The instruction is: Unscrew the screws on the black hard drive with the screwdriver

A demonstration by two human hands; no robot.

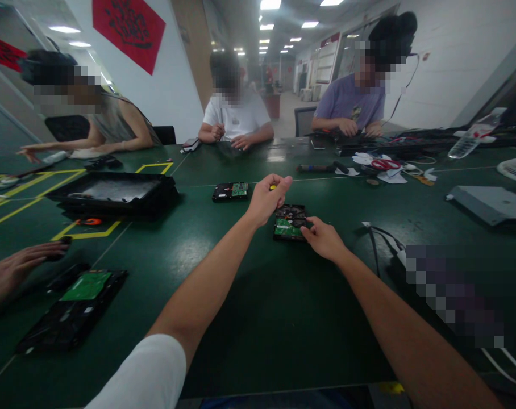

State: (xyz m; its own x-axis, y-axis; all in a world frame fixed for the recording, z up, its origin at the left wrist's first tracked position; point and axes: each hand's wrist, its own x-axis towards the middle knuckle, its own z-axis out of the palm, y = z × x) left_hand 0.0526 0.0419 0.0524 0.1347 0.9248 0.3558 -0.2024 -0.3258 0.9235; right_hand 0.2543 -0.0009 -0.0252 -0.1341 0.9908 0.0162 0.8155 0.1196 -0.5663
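A hard drive (288, 229) with a green circuit board lies on the green bench (241, 352), in front of the person, board side up. The left hand (266, 200) is just above the drive's far left corner, its fingers curled and pressed together around a small yellow thing (273, 187) (mostly hidden, so I cannot tell what it is). The right hand (324, 236) is at the drive's right edge, thumb and forefinger touching it; whether they pinch it or merely rest there, I cannot tell.

Beyond the drive and to its left sits a second drive (231, 191), apart from it. Well to the drive's left is a black tray (159, 196), and nearer the person on that same side a larger black unit (85, 287) with a green board, beside another person's hand (13, 270). Right of the drive lies a black cable (374, 247); farther right is a grey box (494, 203). Beyond the drive to the right are red-handled scissors (386, 165) and a clear bottle (471, 139). Three people sit beyond the drive, across the bench.
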